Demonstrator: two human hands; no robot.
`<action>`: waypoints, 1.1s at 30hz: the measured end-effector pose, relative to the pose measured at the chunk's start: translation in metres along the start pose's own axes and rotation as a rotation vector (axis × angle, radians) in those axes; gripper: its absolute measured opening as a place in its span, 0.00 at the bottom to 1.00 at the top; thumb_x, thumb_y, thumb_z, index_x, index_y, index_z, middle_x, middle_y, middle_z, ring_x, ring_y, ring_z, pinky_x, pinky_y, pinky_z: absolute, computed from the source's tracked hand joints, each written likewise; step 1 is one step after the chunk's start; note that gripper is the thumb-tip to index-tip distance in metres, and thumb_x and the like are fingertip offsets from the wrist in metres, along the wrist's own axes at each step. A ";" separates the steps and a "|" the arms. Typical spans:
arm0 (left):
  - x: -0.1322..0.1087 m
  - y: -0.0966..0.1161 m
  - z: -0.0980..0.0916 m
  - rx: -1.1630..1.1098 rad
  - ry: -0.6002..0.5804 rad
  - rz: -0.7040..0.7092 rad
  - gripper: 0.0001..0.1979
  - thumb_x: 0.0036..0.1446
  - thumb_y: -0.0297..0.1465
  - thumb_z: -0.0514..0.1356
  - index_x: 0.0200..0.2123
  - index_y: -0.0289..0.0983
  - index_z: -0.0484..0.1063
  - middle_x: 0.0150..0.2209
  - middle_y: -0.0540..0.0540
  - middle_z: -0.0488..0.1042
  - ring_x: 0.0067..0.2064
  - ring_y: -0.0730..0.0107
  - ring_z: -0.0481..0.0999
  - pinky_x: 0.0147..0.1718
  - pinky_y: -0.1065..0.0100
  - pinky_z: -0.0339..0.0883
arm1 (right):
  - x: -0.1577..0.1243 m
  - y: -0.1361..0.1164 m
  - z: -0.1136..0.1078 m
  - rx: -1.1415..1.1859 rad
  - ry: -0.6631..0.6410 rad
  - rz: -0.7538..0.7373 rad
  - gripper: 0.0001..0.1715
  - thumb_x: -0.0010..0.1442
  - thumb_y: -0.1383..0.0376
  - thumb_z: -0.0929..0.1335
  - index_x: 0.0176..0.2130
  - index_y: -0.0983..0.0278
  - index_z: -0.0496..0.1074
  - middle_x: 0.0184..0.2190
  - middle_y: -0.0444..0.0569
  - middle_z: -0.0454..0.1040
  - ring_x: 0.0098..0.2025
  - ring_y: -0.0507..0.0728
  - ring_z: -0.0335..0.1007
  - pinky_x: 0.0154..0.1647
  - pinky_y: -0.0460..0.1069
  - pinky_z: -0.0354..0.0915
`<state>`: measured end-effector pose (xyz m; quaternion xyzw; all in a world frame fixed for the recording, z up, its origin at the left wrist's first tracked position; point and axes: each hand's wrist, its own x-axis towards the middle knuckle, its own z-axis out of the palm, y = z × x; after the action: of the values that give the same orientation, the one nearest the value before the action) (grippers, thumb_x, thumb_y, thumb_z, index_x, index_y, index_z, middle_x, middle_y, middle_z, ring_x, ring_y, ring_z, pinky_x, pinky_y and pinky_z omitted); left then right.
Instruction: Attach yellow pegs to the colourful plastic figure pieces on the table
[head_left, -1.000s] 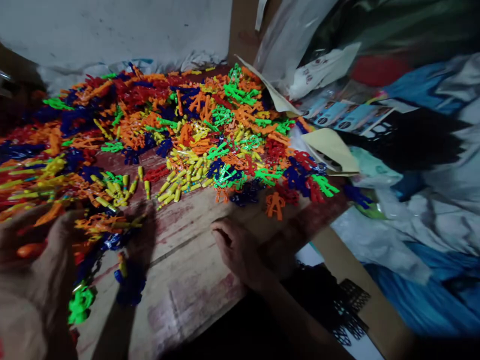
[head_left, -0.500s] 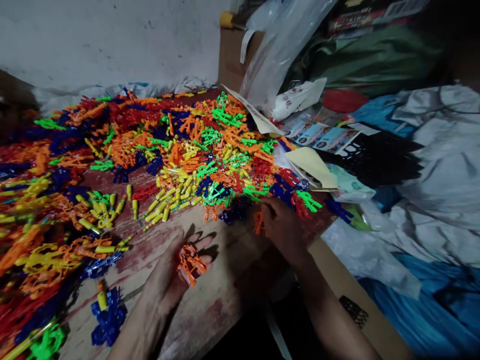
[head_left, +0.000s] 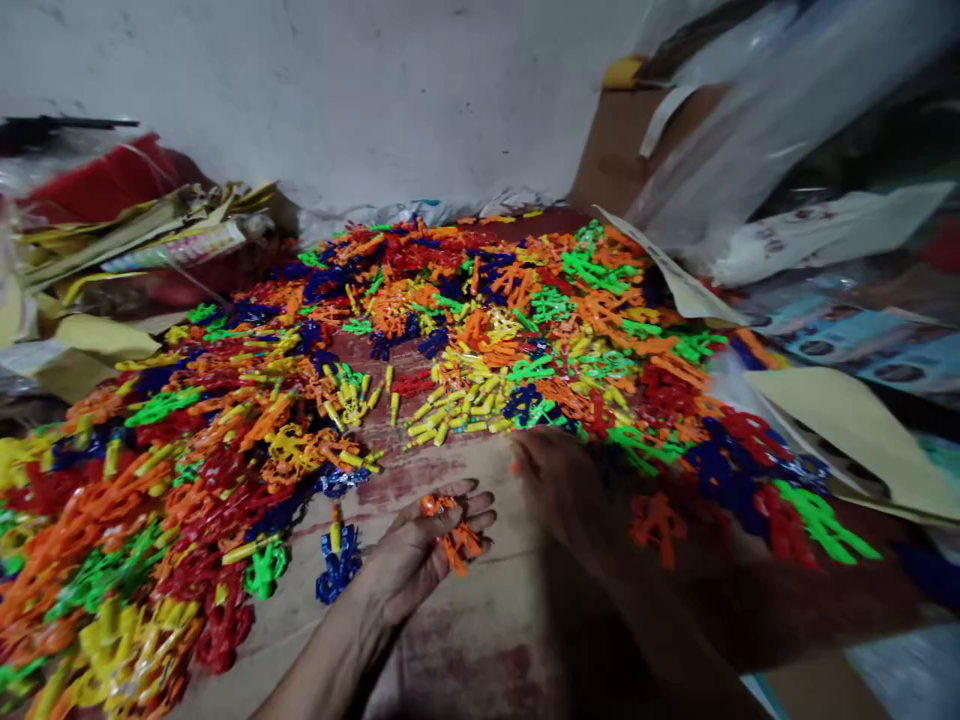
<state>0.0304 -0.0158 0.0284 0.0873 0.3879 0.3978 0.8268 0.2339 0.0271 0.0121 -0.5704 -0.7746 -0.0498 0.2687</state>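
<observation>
My left hand [head_left: 431, 545] is palm up over the board, its thumb laid on an orange plastic figure-shaped piece [head_left: 459, 545] that rests across the palm and fingers. My right hand [head_left: 559, 485], in shadow, is at the near edge of the heap, its fingers pinched together. A small orange bit [head_left: 516, 466] shows at its fingertips; the shape is too small to make out. Short yellow tubes [head_left: 450, 400] lie just beyond that hand. Another orange figure piece [head_left: 658, 528] lies on the board to its right.
Heaped red, green, blue, orange and yellow plastic pieces [head_left: 225, 430] cover the left and back. A dark blue piece [head_left: 337, 565] lies beside my left forearm. Yellow card [head_left: 847, 430] and plastic bags [head_left: 832, 235] are at right; a red container [head_left: 105, 185] stands back left.
The view has turned left, so everything appears further right. My right hand has left the orange figure piece and moved left towards my left hand. My left thumb has closed over its piece.
</observation>
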 end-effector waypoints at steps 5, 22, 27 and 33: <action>-0.012 0.018 -0.016 0.046 0.035 0.079 0.13 0.62 0.31 0.63 0.47 0.29 0.73 0.37 0.33 0.81 0.35 0.55 0.83 0.33 0.62 0.79 | 0.045 -0.039 0.037 -0.109 -0.191 -0.083 0.12 0.63 0.73 0.63 0.35 0.64 0.75 0.35 0.53 0.76 0.40 0.59 0.68 0.41 0.51 0.57; -0.032 0.061 -0.047 -0.067 -0.011 0.222 0.08 0.60 0.17 0.57 0.40 0.26 0.75 0.43 0.31 0.81 0.42 0.57 0.83 0.47 0.58 0.77 | 0.026 -0.032 0.051 -0.160 -0.251 -0.156 0.19 0.63 0.73 0.59 0.49 0.65 0.72 0.40 0.59 0.76 0.43 0.65 0.69 0.43 0.58 0.63; -0.026 0.064 -0.047 -0.139 0.053 0.239 0.06 0.61 0.18 0.57 0.37 0.27 0.75 0.38 0.34 0.82 0.39 0.59 0.84 0.47 0.58 0.77 | 0.000 -0.049 0.033 0.272 -0.037 -0.092 0.11 0.64 0.64 0.64 0.44 0.63 0.73 0.40 0.56 0.77 0.43 0.63 0.73 0.46 0.58 0.70; -0.019 0.057 -0.032 -0.177 0.145 0.152 0.08 0.66 0.22 0.54 0.36 0.29 0.73 0.35 0.37 0.81 0.35 0.64 0.83 0.46 0.61 0.77 | -0.017 -0.094 0.015 0.765 -0.194 0.140 0.12 0.65 0.63 0.66 0.46 0.60 0.75 0.40 0.48 0.80 0.39 0.57 0.78 0.39 0.49 0.73</action>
<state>-0.0335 0.0031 0.0433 0.0140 0.4025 0.4971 0.7685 0.1460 -0.0141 0.0134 -0.4825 -0.7183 0.3146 0.3902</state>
